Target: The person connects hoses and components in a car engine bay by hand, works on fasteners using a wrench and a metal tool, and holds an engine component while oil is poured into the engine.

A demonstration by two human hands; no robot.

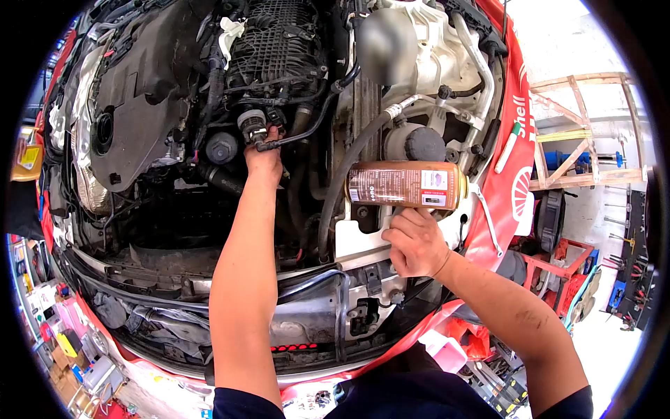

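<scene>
In the open engine bay, my left hand reaches in at a black hose fitting below the ribbed intake manifold. Its fingers are mostly hidden behind the fitting, so its grip cannot be made out. At the right side of the bay, my right hand has its fingers curled, just beneath a brown spray can. The can lies on its side below a round black cap. Whether that hand holds anything is hidden.
A red cover drapes the right fender, with a white marker on it. Black hoses cross the bay. A wooden frame and a red stand are at the right. Boxes and tools lie at the lower left.
</scene>
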